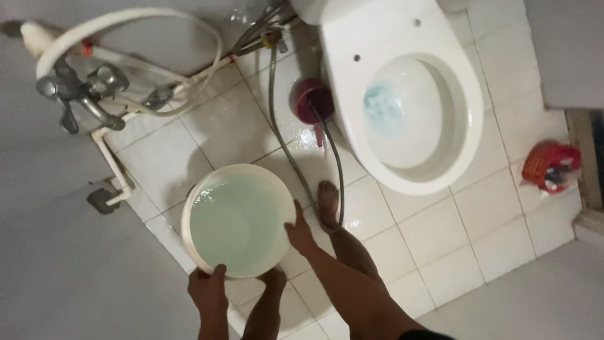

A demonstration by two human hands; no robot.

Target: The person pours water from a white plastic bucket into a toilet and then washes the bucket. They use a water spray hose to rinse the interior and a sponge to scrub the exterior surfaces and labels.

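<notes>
While the person bends over the tiled floor (440, 239), the left hand (209, 289) curls shut on the near rim of the cream bucket (236, 220) and the right hand (299, 232) clamps its far-right rim, the bucket standing by the wall edge of the floor, close to the feet. Nearly brimful of pale water, it looks heavy and sloshy, its wet plastic rim likely slippery, so opposite grips suit it. Beyond lie the hose (283, 138), toilet (409, 94) and taps (82, 88).
</notes>
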